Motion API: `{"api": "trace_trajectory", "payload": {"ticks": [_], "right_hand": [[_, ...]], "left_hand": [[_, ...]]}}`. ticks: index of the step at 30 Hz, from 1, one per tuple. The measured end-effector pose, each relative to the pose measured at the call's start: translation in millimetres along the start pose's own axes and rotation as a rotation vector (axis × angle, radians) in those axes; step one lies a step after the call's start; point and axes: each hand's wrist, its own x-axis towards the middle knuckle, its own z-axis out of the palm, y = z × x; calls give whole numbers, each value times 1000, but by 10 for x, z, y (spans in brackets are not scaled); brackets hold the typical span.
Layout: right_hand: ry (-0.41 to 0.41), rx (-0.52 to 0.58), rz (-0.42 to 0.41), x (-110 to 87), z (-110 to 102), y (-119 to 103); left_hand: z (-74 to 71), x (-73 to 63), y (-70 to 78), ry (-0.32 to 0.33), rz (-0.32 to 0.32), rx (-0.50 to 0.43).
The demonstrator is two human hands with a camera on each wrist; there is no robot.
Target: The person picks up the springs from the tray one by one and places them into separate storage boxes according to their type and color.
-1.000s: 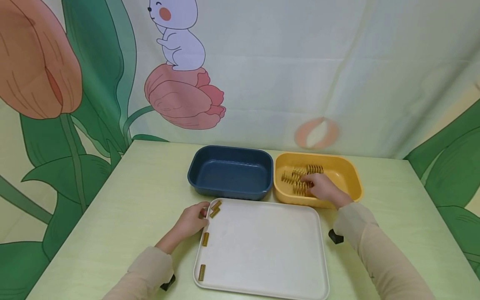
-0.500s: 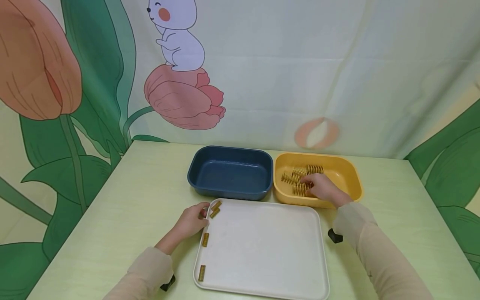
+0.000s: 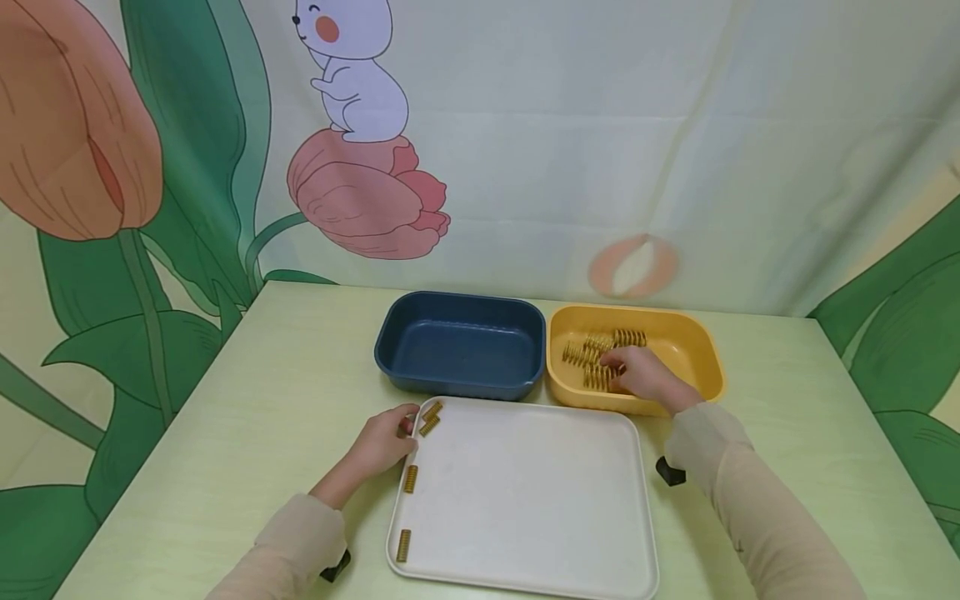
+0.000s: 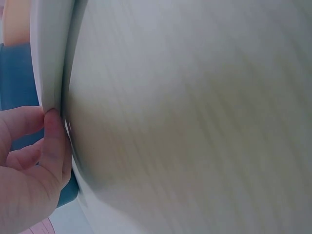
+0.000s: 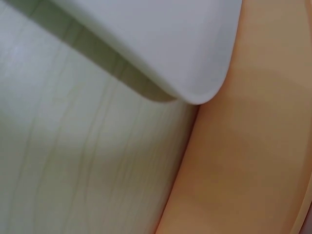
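Where the loose heap of brass-coloured springs (image 3: 579,355) lies, in the left part of the yellow bin (image 3: 686,354), my right hand (image 3: 641,373) is down inside with its fingers bent at the coils; whether they pinch one I cannot tell, as the fingertips are partly hidden. One spring lies at the far side of the heap, and another at the near side, right by my fingers. On the near side of the bin sits the white tray (image 3: 525,492), and my left hand (image 3: 382,440) grips its left rim close to the far corner, thumb and finger pinching the edge, as the left wrist view shows. Four tightly coiled springs (image 3: 411,479) rest along that same left side: two slanting close together in the far corner, one a little nearer to me, and one by the near corner. The blue bin (image 3: 461,392), just left of the yellow one, stands beyond the tray. All of it is on a pale, greenish desk (image 3: 247,400). Light sleeves (image 3: 303,533) cover my forearms. Behind the desk hangs a pale cloth (image 3: 525,167) printed with big tulips, green leaves and a white animal sitting on a pink flower.
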Motion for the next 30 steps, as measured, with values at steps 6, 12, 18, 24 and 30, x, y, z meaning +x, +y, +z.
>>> {"api": "trace_trajectory", "payload": {"ticks": [6, 12, 18, 24, 30], "right_hand": [[-1, 11, 33, -23, -5, -4], [71, 3, 21, -80, -34, -72], [148, -38, 26, -122, -52, -142], [177, -71, 0, -153, -54, -175], [206, -107, -38, -210, -62, -219]], "left_hand": [[6, 2, 1, 3, 13, 9], [1, -3, -1, 14, 36, 20], [-10, -2, -1, 20, 47, 21], [-11, 1, -2, 25, 58, 24], [-1, 6, -10, 27, 51, 26]]}}
